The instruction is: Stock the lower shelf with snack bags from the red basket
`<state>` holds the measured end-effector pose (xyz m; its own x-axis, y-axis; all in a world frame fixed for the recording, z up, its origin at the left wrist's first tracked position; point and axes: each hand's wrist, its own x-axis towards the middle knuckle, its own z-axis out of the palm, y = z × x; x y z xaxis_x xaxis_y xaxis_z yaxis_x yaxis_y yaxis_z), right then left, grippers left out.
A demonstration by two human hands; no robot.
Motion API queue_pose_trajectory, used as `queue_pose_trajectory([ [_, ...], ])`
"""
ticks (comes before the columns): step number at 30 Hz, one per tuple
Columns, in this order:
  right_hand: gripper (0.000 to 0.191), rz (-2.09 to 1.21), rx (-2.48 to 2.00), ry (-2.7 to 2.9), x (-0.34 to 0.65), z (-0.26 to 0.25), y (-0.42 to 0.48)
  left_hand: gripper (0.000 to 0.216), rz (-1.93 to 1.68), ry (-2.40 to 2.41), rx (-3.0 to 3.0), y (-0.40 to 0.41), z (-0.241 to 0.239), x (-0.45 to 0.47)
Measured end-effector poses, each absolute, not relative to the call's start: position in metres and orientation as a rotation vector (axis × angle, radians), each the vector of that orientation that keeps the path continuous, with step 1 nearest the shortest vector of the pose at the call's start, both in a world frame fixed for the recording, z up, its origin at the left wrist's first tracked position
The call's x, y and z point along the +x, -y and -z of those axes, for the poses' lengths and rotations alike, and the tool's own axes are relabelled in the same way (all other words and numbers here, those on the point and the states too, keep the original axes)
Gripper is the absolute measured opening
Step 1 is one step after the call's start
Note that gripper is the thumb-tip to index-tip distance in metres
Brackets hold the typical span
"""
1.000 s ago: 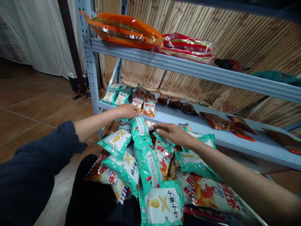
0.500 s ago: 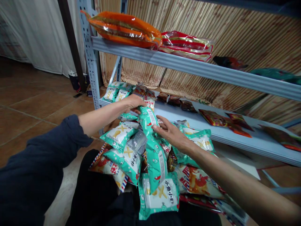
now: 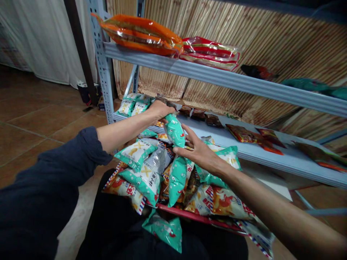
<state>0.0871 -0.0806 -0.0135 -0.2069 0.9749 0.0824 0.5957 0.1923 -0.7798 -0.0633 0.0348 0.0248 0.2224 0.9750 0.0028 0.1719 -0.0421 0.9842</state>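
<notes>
My left hand (image 3: 161,110) grips the top end of a teal snack bag (image 3: 175,130) in front of the lower shelf. My right hand (image 3: 197,150) is at the bag's lower right side, thumb across its bottom end and fingers curved along its edge. Directly below hangs or lies another teal snack bag (image 3: 177,180); whether the two are joined is hidden by my thumb. Beneath my hands a red-edged container (image 3: 189,213) on my lap is heaped with teal-and-white bags (image 3: 145,178) and shrimp-pictured bags (image 3: 227,202). One more teal bag (image 3: 165,231) lies on my dark-clothed lap.
The lower shelf (image 3: 217,131) carries upright teal-and-white bags (image 3: 127,105) at left and flat dark packets (image 3: 240,133) at right. On the upper shelf (image 3: 151,59) lie an orange bag (image 3: 141,34) and a red-striped bag (image 3: 211,52). A shelf post (image 3: 101,68) stands at left.
The held teal bag has tilted and foreshortened as my left hand moved slightly up and right. The front teal-and-white bag has turned over and slid down onto my lap.
</notes>
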Motion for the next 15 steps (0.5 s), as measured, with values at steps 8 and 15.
queue_pose_trajectory([
  [8,0.079,-0.998,-1.508,1.620,0.084,0.008,0.086,0.015,-0.930,-1.068,1.316,-0.041,-0.011,-0.064],
  [15,0.050,-1.224,-1.320,1.249,0.084,0.007,0.076,0.020,-0.997,-0.974,1.127,-0.050,-0.006,-0.058],
])
